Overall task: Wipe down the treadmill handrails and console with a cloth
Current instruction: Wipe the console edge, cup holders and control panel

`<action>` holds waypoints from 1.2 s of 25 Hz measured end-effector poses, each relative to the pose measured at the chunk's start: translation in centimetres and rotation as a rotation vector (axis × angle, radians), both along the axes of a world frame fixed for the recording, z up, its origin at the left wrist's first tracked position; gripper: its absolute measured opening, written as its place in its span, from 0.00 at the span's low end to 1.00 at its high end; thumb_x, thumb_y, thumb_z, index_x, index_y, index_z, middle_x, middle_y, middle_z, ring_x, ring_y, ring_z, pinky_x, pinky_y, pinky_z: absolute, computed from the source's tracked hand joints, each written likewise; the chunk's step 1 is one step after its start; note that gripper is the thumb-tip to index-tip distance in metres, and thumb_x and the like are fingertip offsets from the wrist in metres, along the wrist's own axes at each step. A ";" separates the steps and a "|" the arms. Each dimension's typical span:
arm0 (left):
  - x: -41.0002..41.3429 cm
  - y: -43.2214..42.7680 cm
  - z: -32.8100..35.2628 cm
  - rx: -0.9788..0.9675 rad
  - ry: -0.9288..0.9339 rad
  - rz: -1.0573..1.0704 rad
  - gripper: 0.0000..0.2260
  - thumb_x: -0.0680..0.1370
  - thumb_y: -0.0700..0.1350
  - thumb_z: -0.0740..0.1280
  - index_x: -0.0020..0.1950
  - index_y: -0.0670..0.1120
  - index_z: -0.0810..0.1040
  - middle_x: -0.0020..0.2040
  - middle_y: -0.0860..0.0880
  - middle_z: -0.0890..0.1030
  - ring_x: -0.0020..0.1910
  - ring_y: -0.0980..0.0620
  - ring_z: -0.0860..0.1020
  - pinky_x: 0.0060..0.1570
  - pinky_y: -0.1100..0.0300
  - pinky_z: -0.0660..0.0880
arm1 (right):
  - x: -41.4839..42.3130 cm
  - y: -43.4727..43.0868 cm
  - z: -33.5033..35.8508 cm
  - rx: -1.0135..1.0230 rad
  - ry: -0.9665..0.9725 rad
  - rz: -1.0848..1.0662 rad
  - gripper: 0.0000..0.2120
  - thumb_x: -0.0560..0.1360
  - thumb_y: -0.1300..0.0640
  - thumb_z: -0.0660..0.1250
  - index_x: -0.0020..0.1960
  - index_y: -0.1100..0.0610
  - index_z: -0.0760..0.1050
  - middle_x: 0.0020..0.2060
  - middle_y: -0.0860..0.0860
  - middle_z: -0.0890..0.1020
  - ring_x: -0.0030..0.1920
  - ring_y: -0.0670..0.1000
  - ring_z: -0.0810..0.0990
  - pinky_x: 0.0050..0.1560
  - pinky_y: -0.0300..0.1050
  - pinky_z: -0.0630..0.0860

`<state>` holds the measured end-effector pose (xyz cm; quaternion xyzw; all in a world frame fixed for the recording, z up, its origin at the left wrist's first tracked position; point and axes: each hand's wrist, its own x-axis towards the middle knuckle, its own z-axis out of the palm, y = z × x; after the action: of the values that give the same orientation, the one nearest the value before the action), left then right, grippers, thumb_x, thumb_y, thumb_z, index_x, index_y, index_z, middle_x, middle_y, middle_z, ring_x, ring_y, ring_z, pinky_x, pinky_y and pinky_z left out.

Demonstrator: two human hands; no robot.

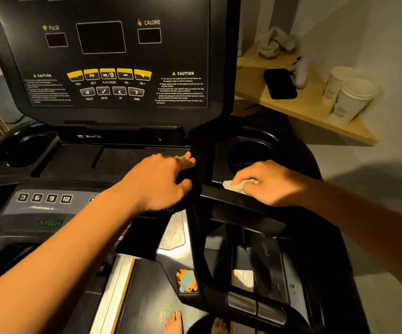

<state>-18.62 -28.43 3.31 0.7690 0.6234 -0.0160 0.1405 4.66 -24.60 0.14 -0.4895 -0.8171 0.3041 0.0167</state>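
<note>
1. The left cup holder (26,150), at the left edge of the console (79,162), shows no smears or damp streaks. Whether it has been wiped cannot be told.
2. The display panel (101,56), along the console's back edge, is dark and gives no sign either way.
3. The left hand (161,179) is at the middle of the console with its fingers bent over the raised divider (196,150) beside the centre tray. It grips the divider, apparently as a brace, and holds no cloth.
4. The cloth (239,185), pale and bunched, is pressed on the console's front right edge, just in front of the right cup holder (248,157).
5. The right hand (272,182) covers most of the cloth, with its fingers curled down round it in a grip.
6. The right handrail (267,309), at the lower right, is well apart from the cloth.
7. Judgement: wiping is under way on the console's right side. At least this handrail probably remains, and how much of the console is done cannot be read.
</note>
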 end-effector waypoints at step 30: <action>10.5 -0.2 -3.3 -0.092 0.209 -0.359 0.24 0.81 0.60 0.50 0.74 0.52 0.64 0.75 0.45 0.65 0.72 0.43 0.66 0.74 0.40 0.51 | 7.3 -1.8 -1.0 0.409 -0.139 0.128 0.09 0.73 0.61 0.67 0.47 0.51 0.85 0.47 0.53 0.83 0.48 0.54 0.79 0.47 0.47 0.77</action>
<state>-8.14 -28.64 -0.04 0.8546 0.4862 -0.1491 0.1049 11.96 -26.44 -0.84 -0.4429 -0.8903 0.0979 0.0400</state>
